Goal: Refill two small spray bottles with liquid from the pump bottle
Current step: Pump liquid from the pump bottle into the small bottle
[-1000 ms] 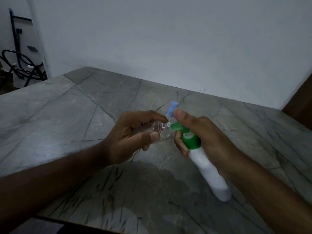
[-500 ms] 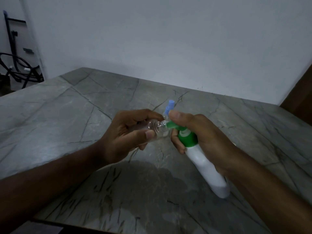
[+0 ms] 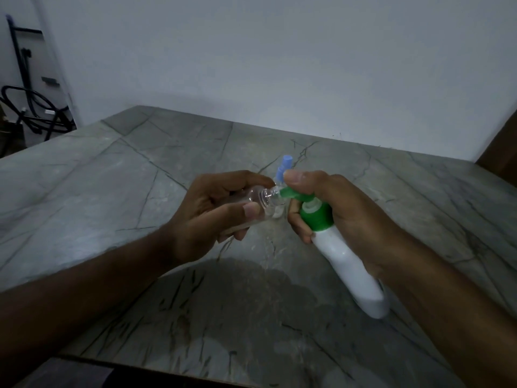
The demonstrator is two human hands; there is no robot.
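My left hand (image 3: 215, 208) grips a small clear spray bottle (image 3: 258, 198) with no cap, tilted with its open neck pointing right. My right hand (image 3: 335, 208) holds the white pump bottle (image 3: 347, 264) with a green collar, tilted above the table, thumb resting on the green pump head. The green nozzle tip (image 3: 285, 193) touches the clear bottle's mouth. Behind the two hands stands a second small clear bottle (image 3: 279, 208) with a blue spray top (image 3: 284, 166), mostly hidden by my fingers.
A grey marble table (image 3: 140, 177) with dark veins runs to a white wall at the back. A black metal stand with hoses (image 3: 30, 113) sits past the table's left corner. A brown panel (image 3: 503, 152) shows at the right edge.
Both hands keep their grip and hold the nozzle at the small bottle's mouth. The green pump head stands slightly higher over its collar now; the view has shifted a little.
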